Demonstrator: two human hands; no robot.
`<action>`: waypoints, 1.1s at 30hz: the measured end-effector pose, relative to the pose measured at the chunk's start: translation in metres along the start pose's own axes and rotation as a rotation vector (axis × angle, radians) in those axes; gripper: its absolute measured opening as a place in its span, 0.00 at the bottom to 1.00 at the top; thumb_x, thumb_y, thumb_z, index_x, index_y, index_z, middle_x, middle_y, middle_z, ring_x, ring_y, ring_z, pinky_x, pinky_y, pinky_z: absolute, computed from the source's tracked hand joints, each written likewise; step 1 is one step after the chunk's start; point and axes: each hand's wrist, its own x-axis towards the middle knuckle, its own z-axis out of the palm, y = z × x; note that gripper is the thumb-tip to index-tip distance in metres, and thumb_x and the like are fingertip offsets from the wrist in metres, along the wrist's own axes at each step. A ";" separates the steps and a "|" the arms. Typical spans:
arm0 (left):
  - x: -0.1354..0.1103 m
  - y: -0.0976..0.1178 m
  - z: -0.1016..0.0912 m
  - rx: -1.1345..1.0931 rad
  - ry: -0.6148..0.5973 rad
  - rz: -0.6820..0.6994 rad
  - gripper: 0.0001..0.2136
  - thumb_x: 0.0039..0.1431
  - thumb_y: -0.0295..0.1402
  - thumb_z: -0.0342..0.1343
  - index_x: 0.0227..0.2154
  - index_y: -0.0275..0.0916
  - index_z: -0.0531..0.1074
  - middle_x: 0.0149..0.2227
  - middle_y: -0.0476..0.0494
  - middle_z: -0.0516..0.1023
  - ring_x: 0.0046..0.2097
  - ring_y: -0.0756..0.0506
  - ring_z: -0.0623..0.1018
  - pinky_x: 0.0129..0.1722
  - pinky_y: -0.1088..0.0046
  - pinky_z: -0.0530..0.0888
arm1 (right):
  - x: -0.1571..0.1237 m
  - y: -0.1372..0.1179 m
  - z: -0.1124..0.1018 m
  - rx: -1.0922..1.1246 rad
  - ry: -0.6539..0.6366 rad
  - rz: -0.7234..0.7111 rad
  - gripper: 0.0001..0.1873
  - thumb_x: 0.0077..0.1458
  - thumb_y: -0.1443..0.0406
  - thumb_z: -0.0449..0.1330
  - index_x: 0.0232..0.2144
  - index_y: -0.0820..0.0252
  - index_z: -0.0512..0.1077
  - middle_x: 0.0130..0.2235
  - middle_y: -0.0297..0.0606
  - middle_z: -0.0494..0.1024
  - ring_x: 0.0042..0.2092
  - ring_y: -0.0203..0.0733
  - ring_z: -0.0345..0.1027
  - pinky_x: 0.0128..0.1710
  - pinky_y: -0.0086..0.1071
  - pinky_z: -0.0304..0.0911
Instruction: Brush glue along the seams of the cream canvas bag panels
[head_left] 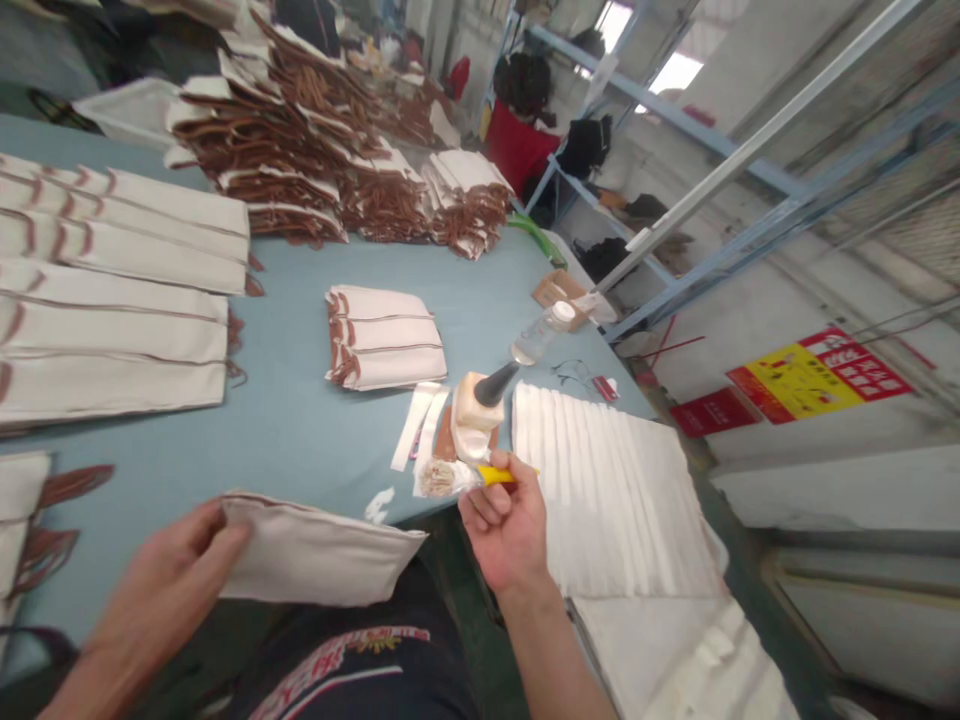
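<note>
My left hand (176,560) pinches one end of a cream fabric piece (315,555) with a dark-edged top, held over the near edge of the table. In my right hand (510,515) is a brush (457,477), its yellow handle between thumb and fingers and its pale, white-smeared bristles pointing left. Just behind the brush sits a cream block-shaped object (478,405) with a black conical part (495,385) on it. Two pale strips (412,425) lie to its left. A small white scrap or smear (379,505) is on the tabletop between my hands.
The blue-green table (292,440) bears a small stack of cream pieces (386,335), larger rows (112,330) at left and heaped brown-and-cream pieces (277,150) behind. A clear bottle (544,333), glasses (574,373) and overlapping white pieces (600,490) lie rightward. Metal shelving (675,110) stands beyond.
</note>
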 end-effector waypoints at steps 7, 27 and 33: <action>0.088 -0.006 -0.024 0.312 -0.014 -0.037 0.19 0.66 0.42 0.45 0.36 0.36 0.78 0.35 0.34 0.85 0.41 0.34 0.83 0.41 0.66 0.74 | -0.003 0.019 0.023 -0.172 -0.033 -0.126 0.24 0.43 0.50 0.78 0.26 0.55 0.69 0.15 0.15 0.54 0.18 0.26 0.39 0.18 0.19 0.46; -0.043 0.089 -0.011 -0.993 -0.086 0.116 0.30 0.63 0.60 0.61 0.53 0.39 0.82 0.48 0.38 0.86 0.50 0.36 0.82 0.56 0.62 0.79 | -0.025 0.089 0.046 -0.384 -0.458 -0.344 0.13 0.67 0.50 0.66 0.37 0.50 0.80 0.24 0.29 0.74 0.24 0.33 0.63 0.24 0.23 0.61; -0.053 0.090 -0.008 -1.140 0.022 -0.061 0.32 0.68 0.62 0.53 0.48 0.35 0.83 0.29 0.43 0.81 0.29 0.43 0.76 0.30 0.69 0.76 | -0.039 0.129 0.024 -0.436 -0.520 -0.220 0.20 0.65 0.45 0.66 0.46 0.52 0.79 0.28 0.32 0.79 0.24 0.35 0.66 0.25 0.27 0.65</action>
